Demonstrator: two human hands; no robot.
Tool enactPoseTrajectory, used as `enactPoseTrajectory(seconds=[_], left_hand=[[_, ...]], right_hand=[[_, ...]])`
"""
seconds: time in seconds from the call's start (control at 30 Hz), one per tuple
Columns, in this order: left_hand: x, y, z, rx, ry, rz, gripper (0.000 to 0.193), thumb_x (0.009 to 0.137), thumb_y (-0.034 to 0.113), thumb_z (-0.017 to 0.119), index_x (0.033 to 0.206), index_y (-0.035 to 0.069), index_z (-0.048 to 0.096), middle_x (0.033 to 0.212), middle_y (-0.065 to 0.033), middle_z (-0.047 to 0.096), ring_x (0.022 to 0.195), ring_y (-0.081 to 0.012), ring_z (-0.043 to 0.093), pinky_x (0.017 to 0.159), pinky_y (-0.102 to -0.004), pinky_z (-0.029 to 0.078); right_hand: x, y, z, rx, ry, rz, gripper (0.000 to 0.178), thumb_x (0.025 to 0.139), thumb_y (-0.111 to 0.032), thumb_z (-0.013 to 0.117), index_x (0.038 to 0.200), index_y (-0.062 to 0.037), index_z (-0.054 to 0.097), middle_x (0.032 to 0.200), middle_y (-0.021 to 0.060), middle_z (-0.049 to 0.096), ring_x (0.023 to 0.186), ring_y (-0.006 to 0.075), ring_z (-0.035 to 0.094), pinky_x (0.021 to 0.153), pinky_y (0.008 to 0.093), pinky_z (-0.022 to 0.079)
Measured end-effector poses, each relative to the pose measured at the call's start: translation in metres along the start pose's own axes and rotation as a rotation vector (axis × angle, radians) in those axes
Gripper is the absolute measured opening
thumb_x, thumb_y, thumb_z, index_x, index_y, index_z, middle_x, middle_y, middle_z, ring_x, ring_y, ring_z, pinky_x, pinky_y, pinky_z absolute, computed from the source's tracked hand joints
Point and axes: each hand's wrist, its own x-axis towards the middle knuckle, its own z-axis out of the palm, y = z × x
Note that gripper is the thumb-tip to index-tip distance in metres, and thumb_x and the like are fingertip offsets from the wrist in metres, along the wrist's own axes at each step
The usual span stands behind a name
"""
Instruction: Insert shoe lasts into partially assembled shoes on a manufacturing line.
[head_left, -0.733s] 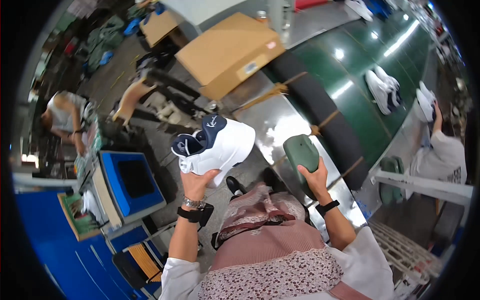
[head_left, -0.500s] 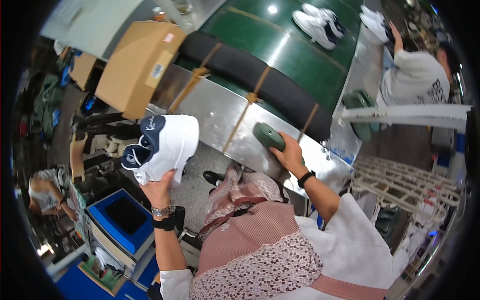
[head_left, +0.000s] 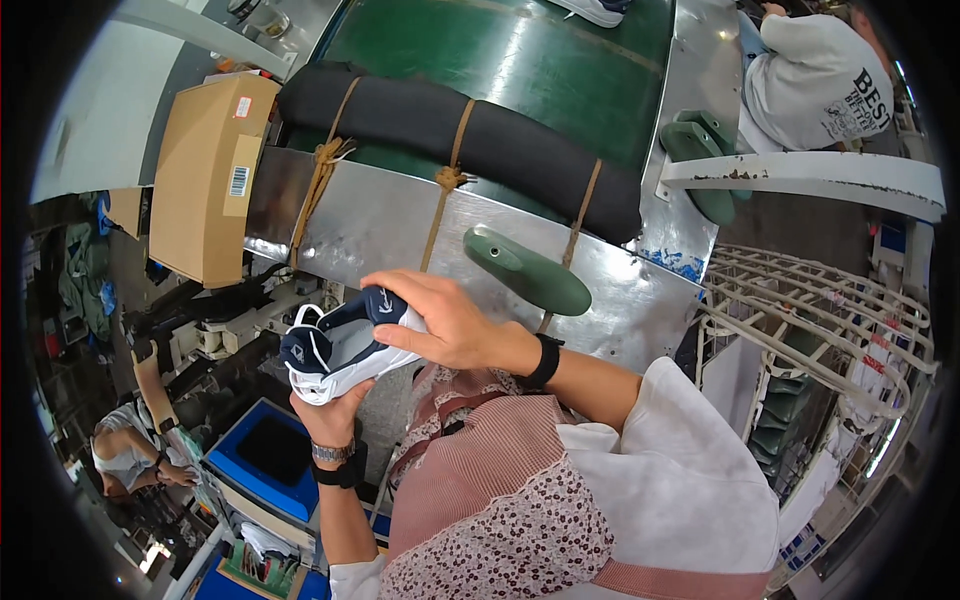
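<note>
A white sneaker with a navy heel, collar and tongue [head_left: 362, 374] is held between my two hands, its opening facing up. My left hand [head_left: 334, 412] is closed around its underside and near side. My right hand [head_left: 452, 322] grips the heel end, fingers over the back and thumb on the near side of the collar. Its hollow inside shows between tongue and heel. Just beyond my right hand, a dark green shoe last [head_left: 530, 275] lies on the bare metal ledge [head_left: 375, 215], touched by neither hand.
A black padded roll [head_left: 420, 135] tied with cords edges the green conveyor belt [head_left: 400, 50]. A cardboard box [head_left: 195, 180] stands left. Right are more green lasts [head_left: 690, 143], a white metal bar [head_left: 800, 172], a wire rack [head_left: 800, 320] and a seated co-worker [head_left: 820, 80].
My right hand has let go of the green last on the ledge and taken the sneaker's heel. The sneaker has come lower and turned, opening up. The view has shifted.
</note>
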Motion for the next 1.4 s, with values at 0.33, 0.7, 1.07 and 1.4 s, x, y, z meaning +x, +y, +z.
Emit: enactPoseTrajectory(seconds=[0.33,0.7,1.07,1.4], left_hand=[[0.028,-0.018,0.004,0.023,-0.012,0.004,0.077,0.062,0.019,0.098,0.125,-0.003,0.061,0.116,-0.0096,0.071,0.104,-0.0187,0.067,0.093,-0.0336,0.052],[-0.068,-0.167,0.013,0.469,0.093,-0.509,0.069,0.082,0.042,0.076,0.137,0.006,0.055,0.126,-0.0229,0.066,0.115,-0.0422,0.063,0.098,-0.0488,0.051],[-0.338,-0.259,0.012,0.103,0.308,-1.397,0.06,0.078,0.047,0.079,0.121,0.006,0.07,0.117,-0.0168,0.073,0.11,-0.032,0.069,0.096,-0.04,0.053],[-0.308,-0.366,-0.096,-0.09,0.346,-1.159,0.062,0.082,0.044,0.077,0.128,0.005,0.064,0.119,-0.0165,0.072,0.113,-0.0317,0.067,0.098,-0.0399,0.052]], right_hand=[[0.026,0.018,0.007,-0.047,-0.024,0.015,0.026,0.095,-0.019,0.065,0.113,-0.0007,0.064,0.098,0.0173,0.07,0.084,0.0346,0.07,0.076,0.0397,0.054],[0.046,0.161,-0.032,-0.902,-0.007,-0.066,0.03,0.081,-0.002,0.068,0.11,0.0003,0.069,0.133,0.025,0.06,0.121,0.0437,0.057,0.106,0.0475,0.043],[0.09,0.072,0.033,-0.929,0.049,-0.252,0.029,0.091,-0.002,0.059,0.118,0.0056,0.062,0.141,0.0191,0.055,0.131,0.0367,0.049,0.111,0.0461,0.037],[0.068,0.02,0.242,-0.562,-0.16,-0.193,0.03,0.094,0.002,0.054,0.124,0.004,0.059,0.136,0.0165,0.06,0.127,0.0304,0.055,0.108,0.0425,0.041]])
